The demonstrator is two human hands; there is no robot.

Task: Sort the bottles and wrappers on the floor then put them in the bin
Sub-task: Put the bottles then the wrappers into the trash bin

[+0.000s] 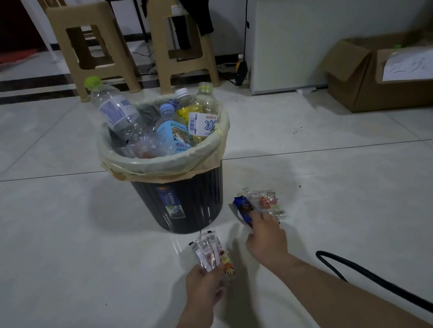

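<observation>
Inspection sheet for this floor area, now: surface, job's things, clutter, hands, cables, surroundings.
Surface: pale glossy tiled floor, with a few dark specks.
Job's things: black bin with a liner, bottles sticking out of the top; blue wrapper and clear wrapper lie on the floor to its right.
Clutter: white paper scrap by the wall.
Hands: left hand holds a bunch of wrappers; right hand reaches onto the blue wrapper, grip unclear.
Cables: black cable on the floor beside the right arm.
Surroundings: two tan stools behind the bin; open cardboard box at right.
</observation>
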